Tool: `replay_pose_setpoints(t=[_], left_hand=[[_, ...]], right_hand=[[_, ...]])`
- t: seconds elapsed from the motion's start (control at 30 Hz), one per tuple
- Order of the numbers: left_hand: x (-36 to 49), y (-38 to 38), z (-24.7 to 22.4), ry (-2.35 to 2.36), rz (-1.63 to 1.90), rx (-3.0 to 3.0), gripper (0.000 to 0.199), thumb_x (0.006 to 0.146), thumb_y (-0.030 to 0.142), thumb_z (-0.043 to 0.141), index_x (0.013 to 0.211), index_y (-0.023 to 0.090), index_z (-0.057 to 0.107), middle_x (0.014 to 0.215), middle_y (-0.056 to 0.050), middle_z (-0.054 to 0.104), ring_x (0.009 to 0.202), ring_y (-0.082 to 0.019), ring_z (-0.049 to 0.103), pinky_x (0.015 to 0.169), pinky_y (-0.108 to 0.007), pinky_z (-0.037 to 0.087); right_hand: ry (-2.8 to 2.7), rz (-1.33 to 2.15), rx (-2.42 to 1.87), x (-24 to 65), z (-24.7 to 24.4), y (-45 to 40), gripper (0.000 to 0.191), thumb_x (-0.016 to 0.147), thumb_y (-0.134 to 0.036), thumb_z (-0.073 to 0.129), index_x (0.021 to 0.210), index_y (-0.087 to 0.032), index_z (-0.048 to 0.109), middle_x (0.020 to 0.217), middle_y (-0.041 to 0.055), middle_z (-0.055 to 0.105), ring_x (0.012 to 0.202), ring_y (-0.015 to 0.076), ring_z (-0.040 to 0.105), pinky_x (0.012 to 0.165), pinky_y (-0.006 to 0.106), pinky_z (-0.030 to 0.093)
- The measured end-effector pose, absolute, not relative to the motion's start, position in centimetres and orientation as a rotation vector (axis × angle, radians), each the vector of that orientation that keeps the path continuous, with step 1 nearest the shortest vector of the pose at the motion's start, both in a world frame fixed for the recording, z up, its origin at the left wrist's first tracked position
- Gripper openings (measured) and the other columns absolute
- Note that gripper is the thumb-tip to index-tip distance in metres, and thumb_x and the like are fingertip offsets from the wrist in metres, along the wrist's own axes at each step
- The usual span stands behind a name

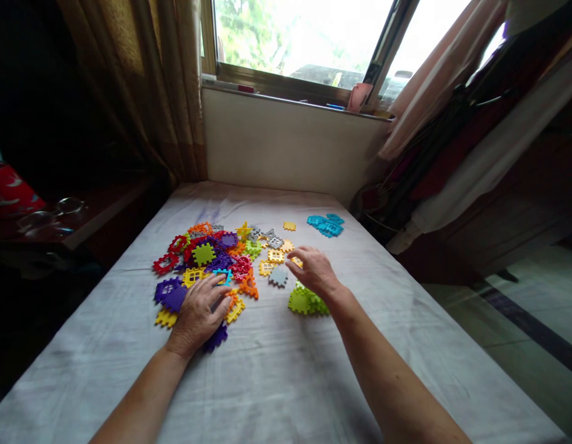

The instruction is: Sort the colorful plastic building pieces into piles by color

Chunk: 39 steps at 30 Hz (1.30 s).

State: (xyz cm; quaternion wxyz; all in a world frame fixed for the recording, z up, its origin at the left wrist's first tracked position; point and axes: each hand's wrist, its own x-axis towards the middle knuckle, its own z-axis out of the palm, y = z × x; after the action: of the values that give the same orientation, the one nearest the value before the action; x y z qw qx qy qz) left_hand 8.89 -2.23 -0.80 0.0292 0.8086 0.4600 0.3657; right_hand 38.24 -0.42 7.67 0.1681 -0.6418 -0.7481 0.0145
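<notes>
Mixed plastic building pieces in many colours lie in a heap on the left of the cloth-covered surface. My left hand (200, 311) rests on the near part of the heap, fingers spread, beside a blue piece (224, 275) and a purple piece (174, 297). My right hand (314, 269) hovers with bent fingers near light yellow pieces (275, 256); its fingertips are too small to tell whether they hold anything. Partly under that hand sits a light green pile (301, 300). A grey piece (278, 276) lies between the hands.
Blue pieces (326, 225) form a group at the back right, with a single light yellow piece (290, 226) to their left. A window (295, 37), curtains (142, 80) and hanging clothes (471, 166) surround the surface. Glasses (69, 206) lie on a dark side table.
</notes>
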Motion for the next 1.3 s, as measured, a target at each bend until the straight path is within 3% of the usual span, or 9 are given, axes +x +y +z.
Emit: replay_pose_setpoints(t=[0.13, 0.27, 0.37, 0.47, 0.67, 0.8, 1.0, 1.3], left_hand=[[8.9, -2.4, -0.7, 1.406, 1.107, 2.507, 0.024, 0.093, 0.039, 0.051, 0.101, 0.027, 0.07, 0.125, -0.007, 0.067, 0.122, -0.027, 0.057, 0.106, -0.052, 0.044], [9.0, -2.5, -0.6, 1.417, 1.114, 2.504, 0.022, 0.093, 0.036, 0.051, 0.102, 0.027, 0.07, 0.125, -0.006, 0.067, 0.123, -0.027, 0.057, 0.106, -0.052, 0.044], [9.0, -2.6, -0.6, 1.427, 1.109, 2.487, 0.021, 0.092, 0.036, 0.053, 0.102, 0.028, 0.07, 0.125, -0.005, 0.067, 0.122, -0.026, 0.057, 0.106, -0.051, 0.044], [9.1, -2.6, -0.6, 1.424, 1.11, 2.474, 0.021, 0.092, 0.036, 0.053, 0.102, 0.028, 0.07, 0.125, -0.005, 0.067, 0.122, -0.026, 0.057, 0.107, -0.052, 0.043], [9.1, -2.6, -0.7, 1.431, 1.111, 2.47, 0.021, 0.091, 0.033, 0.054, 0.104, 0.029, 0.07, 0.126, -0.005, 0.066, 0.124, -0.026, 0.056, 0.109, -0.052, 0.041], [9.1, -2.6, -0.7, 1.417, 1.124, 2.488, 0.021, 0.091, 0.034, 0.054, 0.103, 0.029, 0.07, 0.125, -0.005, 0.067, 0.123, -0.026, 0.057, 0.109, -0.052, 0.041], [9.0, -2.6, -0.7, 1.421, 1.11, 2.483, 0.021, 0.091, 0.034, 0.053, 0.103, 0.029, 0.07, 0.125, -0.005, 0.067, 0.123, -0.026, 0.056, 0.108, -0.052, 0.042], [9.3, -2.7, -0.6, 1.435, 1.105, 2.47, 0.021, 0.092, 0.035, 0.054, 0.103, 0.029, 0.07, 0.125, -0.005, 0.067, 0.122, -0.026, 0.057, 0.11, -0.053, 0.04]], right_hand=[[-2.318, 0.104, -1.864, 33.3, 7.2, 4.4, 0.033, 0.09, -0.032, 0.059, 0.121, -0.025, 0.068, 0.12, 0.0078, 0.069, 0.111, 0.0237, 0.061, 0.094, 0.033, 0.045], [-2.323, 0.178, -1.955, 30.9, 5.8, 8.1, 0.047, 0.087, -0.042, 0.063, 0.13, -0.022, 0.062, 0.125, 0.0109, 0.068, 0.117, 0.0271, 0.06, 0.096, 0.036, 0.046], [-2.323, 0.256, -1.931, 30.3, 4.9, 9.3, 0.05, 0.085, -0.044, 0.067, 0.13, -0.025, 0.061, 0.127, 0.009, 0.066, 0.117, 0.0252, 0.06, 0.095, 0.034, 0.046], [-2.305, 0.258, -1.866, 29.8, 4.5, 9.0, 0.039, 0.086, -0.041, 0.066, 0.122, -0.027, 0.066, 0.122, 0.006, 0.068, 0.112, 0.0222, 0.062, 0.093, 0.031, 0.047], [-2.258, 0.204, -1.785, 30.0, 3.8, 6.9, 0.037, 0.089, -0.024, 0.057, 0.125, -0.025, 0.062, 0.108, 0.0041, 0.073, 0.101, 0.0185, 0.065, 0.091, 0.029, 0.047], [-2.296, 0.156, -1.748, 30.4, 3.5, 6.7, 0.037, 0.085, -0.033, 0.064, 0.121, -0.023, 0.065, 0.121, 0.0093, 0.067, 0.113, 0.0223, 0.061, 0.097, 0.034, 0.045], [-2.327, 0.233, -1.759, 29.2, 4.4, 7.9, 0.059, 0.083, -0.04, 0.068, 0.138, -0.024, 0.053, 0.134, 0.0081, 0.063, 0.124, 0.0246, 0.056, 0.104, 0.036, 0.043], [-2.301, 0.126, -1.865, 26.3, 4.9, 7.7, 0.062, 0.084, -0.053, 0.062, 0.137, -0.022, 0.052, 0.124, 0.0123, 0.068, 0.115, 0.0281, 0.062, 0.098, 0.04, 0.044]])
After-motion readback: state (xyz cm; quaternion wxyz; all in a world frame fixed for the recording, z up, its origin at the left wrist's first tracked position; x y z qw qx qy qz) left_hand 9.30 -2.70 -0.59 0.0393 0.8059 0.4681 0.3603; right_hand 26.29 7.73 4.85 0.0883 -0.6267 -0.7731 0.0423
